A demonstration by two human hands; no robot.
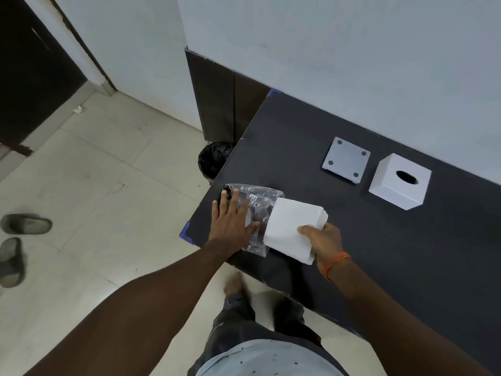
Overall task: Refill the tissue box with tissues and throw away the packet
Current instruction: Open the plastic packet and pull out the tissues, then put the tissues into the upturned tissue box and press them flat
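A clear plastic packet [260,198] with dark print lies at the left end of the dark table [393,248]. My left hand [233,221] lies flat on the packet with fingers spread, pressing it down. A white stack of tissues [290,230] sticks halfway out of the packet's right side. My right hand [324,241] grips the stack's near right corner. The white cube tissue box [400,181] with an oval slot on top stands farther right near the wall. Its grey square base plate [345,160] lies separately to the box's left.
A bin lined with a black bag [214,158] stands on the floor just beyond the table's left edge. Two dark slippers [19,240] lie on the tiled floor at far left. A white wall runs behind the table.
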